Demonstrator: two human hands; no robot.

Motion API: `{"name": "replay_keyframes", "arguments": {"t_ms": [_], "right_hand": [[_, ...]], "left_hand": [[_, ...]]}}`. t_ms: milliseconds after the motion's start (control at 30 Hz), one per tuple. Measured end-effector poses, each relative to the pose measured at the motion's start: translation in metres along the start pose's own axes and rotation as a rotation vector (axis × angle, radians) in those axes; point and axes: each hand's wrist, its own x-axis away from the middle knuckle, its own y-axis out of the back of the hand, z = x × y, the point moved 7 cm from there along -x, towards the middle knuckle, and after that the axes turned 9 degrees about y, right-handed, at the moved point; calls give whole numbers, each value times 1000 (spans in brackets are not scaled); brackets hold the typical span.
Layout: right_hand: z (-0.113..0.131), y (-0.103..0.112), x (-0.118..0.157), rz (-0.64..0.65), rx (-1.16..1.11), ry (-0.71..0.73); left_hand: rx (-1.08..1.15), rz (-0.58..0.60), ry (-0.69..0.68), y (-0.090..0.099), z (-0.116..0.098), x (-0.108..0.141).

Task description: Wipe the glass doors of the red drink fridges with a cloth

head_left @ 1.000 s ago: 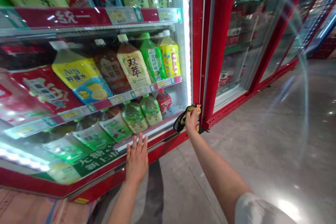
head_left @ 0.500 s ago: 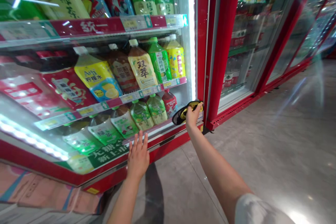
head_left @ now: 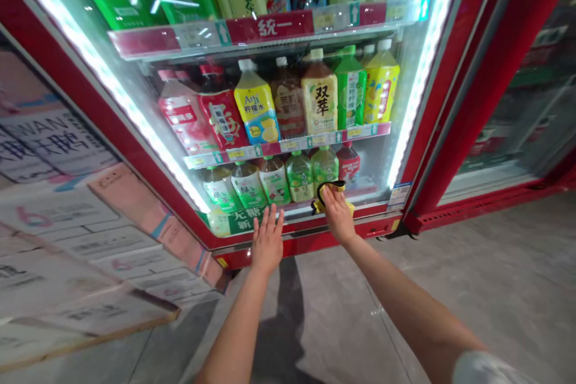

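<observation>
My right hand [head_left: 338,219] presses a yellow cloth with black edging [head_left: 320,205] to the lower part of a drinks fridge's glass door [head_left: 375,177]. Part of the cloth is hidden under the fingers. To its left, my left hand [head_left: 268,247] lies with outstretched fingers at the door's bottom edge and holds nothing. Behind the glass, just above both hands, stand green-capped tea bottles [head_left: 300,177] and a red bottle [head_left: 349,165]. A green strip with white lettering [head_left: 240,219] runs low on the door, beside my left fingertips.
Higher shelves hold juice and tea bottles [head_left: 320,102]. Stacked cartons [head_left: 90,240] stand left of the fridge, close to its red frame [head_left: 306,244]. Another red-framed fridge [head_left: 486,192] is at the right. Grey tiled floor [head_left: 342,312] lies below.
My right hand has moved the cloth left along the bottom of the glass, from near the right frame to beside my left hand. The view has swung left, bringing in more cartons.
</observation>
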Motion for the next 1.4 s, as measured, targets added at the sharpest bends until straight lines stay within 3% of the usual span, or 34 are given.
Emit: {"name": "replay_keyframes", "arguments": {"t_ms": [100, 167, 233, 333, 400, 467, 567, 633, 700, 867, 933, 1033, 1133, 1200, 1333, 1400], "right_hand": [[29, -24, -2, 172, -56, 205], [33, -29, 6, 288, -110, 333], [17, -21, 21, 350, -133, 378], [-19, -2, 46, 371, -106, 340], [-28, -1, 52, 352, -82, 300], [-14, -15, 47, 351, -80, 297], [31, -49, 26, 406, -120, 381], [46, -57, 16, 425, -148, 423], [38, -48, 16, 435, -167, 436], [-11, -13, 41, 418, -177, 385], [1, -19, 36, 377, -202, 374], [52, -48, 12, 371, -258, 411], [84, -67, -5, 478, -301, 432], [74, -59, -2, 524, -306, 430], [18, -29, 24, 538, -240, 380], [10, -27, 30, 565, -198, 363]], "left_hand": [[-5, 11, 14, 2, 9, 3], [-8, 24, 18, 3, 14, 4], [-6, 37, 19, 3, 18, 5], [1, 32, 32, 3, 26, 8], [0, 19, 32, 4, 33, 11], [-6, 13, 29, 4, 39, 14], [-10, 24, 36, 2, 45, 16], [-10, 40, 38, 1, 45, 16], [-12, 46, 33, -2, 42, 15], [-13, 37, 22, -6, 36, 16], [-15, 38, -5, -6, 34, 19], [-22, 42, -34, -4, 35, 24], [-28, 48, -9, -5, 39, 25], [-26, 67, 16, -7, 41, 23], [-12, 131, 69, -13, 43, 18], [-3, 147, 81, -14, 42, 17]]}}
